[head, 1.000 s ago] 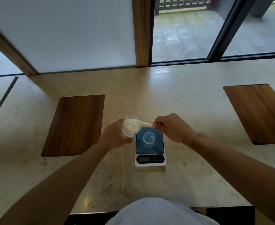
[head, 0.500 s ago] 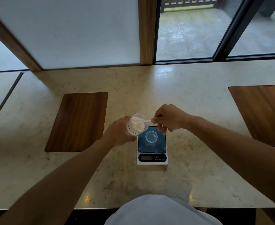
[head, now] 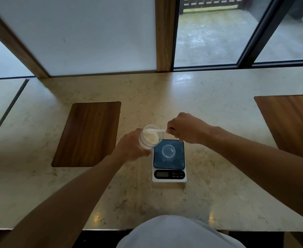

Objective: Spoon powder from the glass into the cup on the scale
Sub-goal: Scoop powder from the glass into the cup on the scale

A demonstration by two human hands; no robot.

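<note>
- The white scale [head: 169,177] sat near the counter's front edge, the small clear cup [head: 168,151] on its dark platform, apparently empty.
- Your left hand [head: 131,149] was wrapped around the tilted glass [head: 149,138] of pale powder, just left of the cup.
- Your right hand [head: 186,127] pinched the white spoon [head: 155,131], handle lying left-right, bowl at the glass mouth; the cup lay below, toward you.

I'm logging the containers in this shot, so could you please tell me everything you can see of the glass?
The glass is a clear, straight-walled tumbler holding pale, cream-coloured powder. It is tilted, mouth towards the camera, lifted just left of the scale. The left hand grips its lower body. A white spoon, held by the right hand, reaches over the rim with its bowl inside. Whether the spoon touches the glass is unclear.
</note>
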